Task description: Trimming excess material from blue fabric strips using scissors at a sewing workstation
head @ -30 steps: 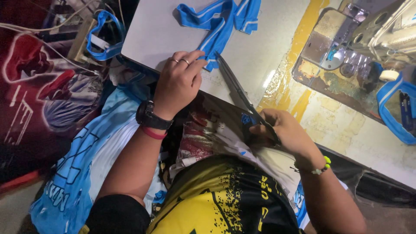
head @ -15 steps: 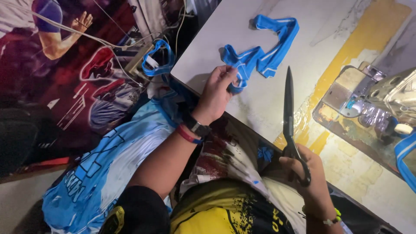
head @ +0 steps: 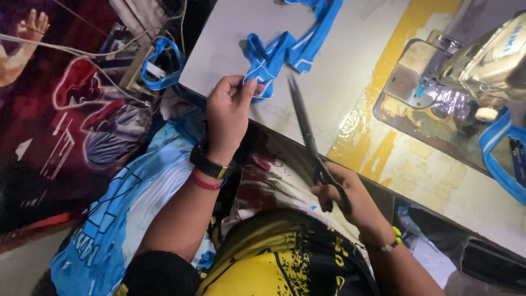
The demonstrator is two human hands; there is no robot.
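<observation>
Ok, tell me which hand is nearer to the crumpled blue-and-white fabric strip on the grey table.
Left. The left hand pinches the near end of the blue-and-white fabric strip. The right hand is off it, down at the table's near edge, gripping long dark metal scissors whose blades point toward the strip.

A pale grey sewing table (head: 350, 82) with a worn yellow band carries the things. A sewing machine (head: 487, 60) sits on it at the far right. Well to the left of the machine, a strip of blue-and-white ribbed trim (head: 290, 46) lies crumpled on the grey surface, near the table's edge.
</observation>
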